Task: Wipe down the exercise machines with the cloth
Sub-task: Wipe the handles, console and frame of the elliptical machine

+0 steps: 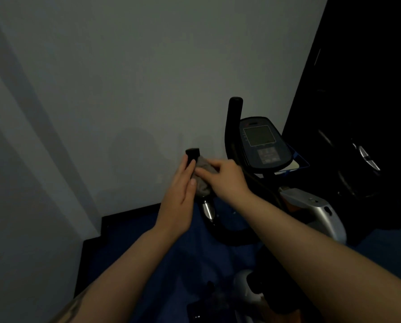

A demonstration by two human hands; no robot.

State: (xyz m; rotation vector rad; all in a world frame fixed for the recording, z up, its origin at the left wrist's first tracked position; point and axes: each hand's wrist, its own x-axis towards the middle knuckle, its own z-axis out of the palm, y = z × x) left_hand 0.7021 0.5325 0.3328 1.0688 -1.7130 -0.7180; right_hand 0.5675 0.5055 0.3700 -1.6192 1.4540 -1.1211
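Note:
A grey cloth (201, 180) is wrapped around the left handlebar (192, 153) of a black exercise bike, just below the grip's black end. My right hand (225, 178) grips the cloth from the right side. My left hand (178, 201) lies flat with straight fingers against the handlebar and the cloth's left side. A chrome section of the bar (208, 209) shows beneath the cloth. The bike's console (263, 145) with a dark screen sits to the right, and the other handlebar (234, 110) stands upright behind it.
A pale wall fills the left and top, close behind the handlebar. The bike's silver body (316, 210) extends right. A dark panel with another machine's wheel (360, 164) stands at far right. Blue floor (148, 229) lies below.

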